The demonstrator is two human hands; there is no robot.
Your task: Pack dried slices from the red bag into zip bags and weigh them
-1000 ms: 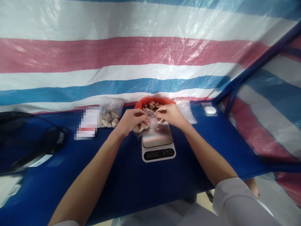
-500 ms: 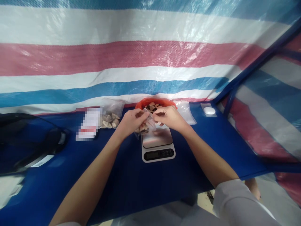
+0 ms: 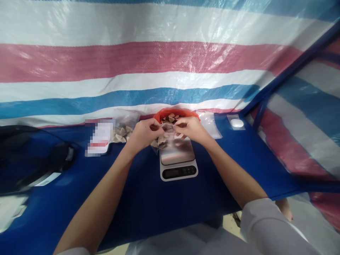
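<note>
Between my hands hangs a clear plastic bag (image 3: 168,136) with tan, stone-like pieces in its lower left part. My left hand (image 3: 147,132) pinches one side of its top edge, and my right hand (image 3: 190,129) pinches the other side. The bag is over a kitchen scale (image 3: 177,156) with a silver plate; its small display looks dark. Just behind my hands, an orange-red plastic bag (image 3: 190,114) lies open with brown and tan pieces in it. To the left of my left hand lies a second clear bag (image 3: 123,132) of similar pieces.
Flat clear bags (image 3: 211,125) lie right of the orange-red bag. A white oval object (image 3: 236,123) sits on a small clear packet. At left are a blurred-out phone-like item (image 3: 101,138) and a black strapped object (image 3: 57,159). Striped sheeting (image 3: 132,60) hangs behind the blue table (image 3: 148,209).
My hands have drawn slightly apart, the left one shifting left. The clear bag's top edge is now stretched between them.
</note>
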